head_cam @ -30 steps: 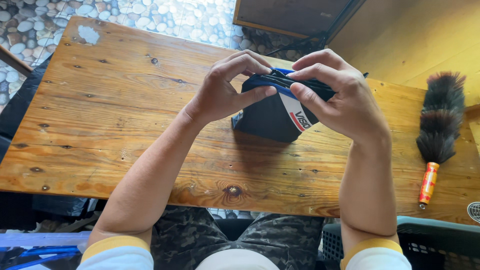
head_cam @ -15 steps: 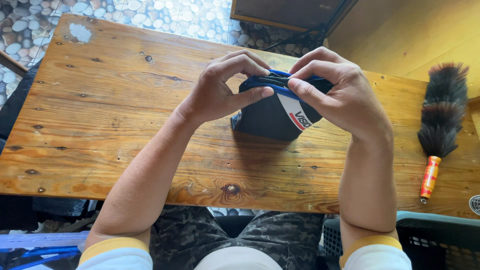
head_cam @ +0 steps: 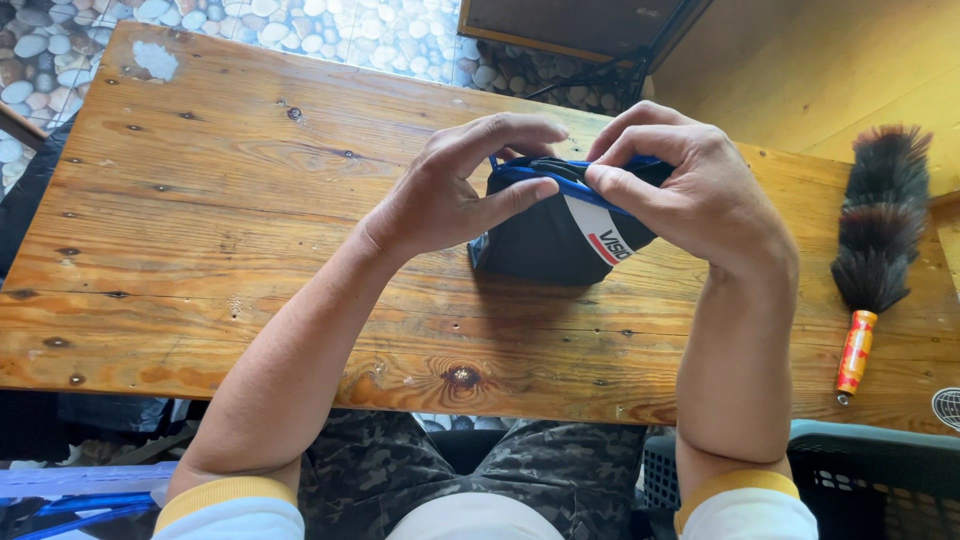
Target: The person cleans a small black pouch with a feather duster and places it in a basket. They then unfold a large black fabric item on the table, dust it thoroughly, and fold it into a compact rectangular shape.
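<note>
Head view: both my hands are on a small dark pouch [head_cam: 545, 240] with blue trim and a white-and-red stripe, standing on the wooden tabletop [head_cam: 220, 230] a bit right of centre, toward the far edge. Left hand [head_cam: 445, 190] grips the pouch's left top edge, thumb pressed against the near side, fingers [head_cam: 500, 130] curled over the top rim, pinching the blue trim. Right hand [head_cam: 690, 195] covers the pouch's right top corner, thumb and forefinger pinched together on the blue edge at the zipper line; the rest of those fingers are curled over the far side, tips hidden. The two thumbs nearly meet at the middle of the rim. Pouch bottom rests on the tabletop, body upright.

Feather duster [head_cam: 875, 230], dark plumes with an orange-red handle, lies at the right end of the tabletop, well apart from the pouch. Dark plastic crate [head_cam: 880, 470] sits near right, below the tabletop edge. Pebble floor [head_cam: 60, 50] shows far left.
</note>
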